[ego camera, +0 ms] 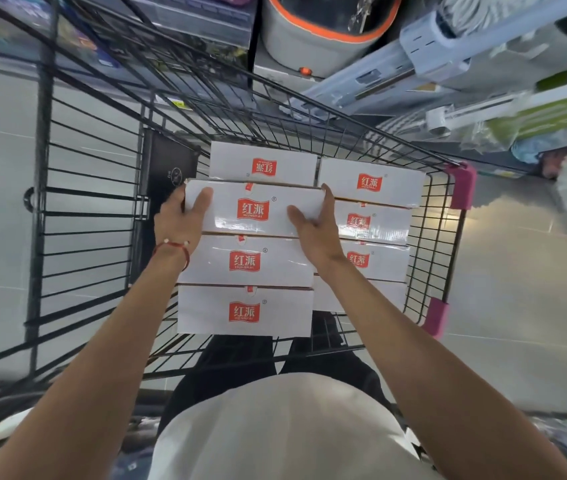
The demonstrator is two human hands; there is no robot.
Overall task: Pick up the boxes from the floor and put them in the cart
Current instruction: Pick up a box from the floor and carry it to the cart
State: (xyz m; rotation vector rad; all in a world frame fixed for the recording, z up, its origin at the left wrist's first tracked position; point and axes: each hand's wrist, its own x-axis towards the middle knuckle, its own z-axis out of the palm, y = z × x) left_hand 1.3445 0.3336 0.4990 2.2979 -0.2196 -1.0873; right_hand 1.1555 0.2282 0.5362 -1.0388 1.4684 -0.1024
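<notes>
A white box with a red logo (253,207) is held over the black wire cart (95,216). My left hand (179,220) grips its left end and my right hand (313,225) grips its right end. It sits above a left-hand row of the same white boxes, one behind it (263,162) and two nearer me (245,261) (244,311). A second row of like boxes (372,183) lies along the cart's right side, partly hidden by my right wrist.
The cart has pink corner guards (462,187) on its right rim. Store shelves with packaged goods (448,64) and a grey and orange appliance (323,26) stand beyond the cart. Grey tiled floor (517,289) lies on both sides.
</notes>
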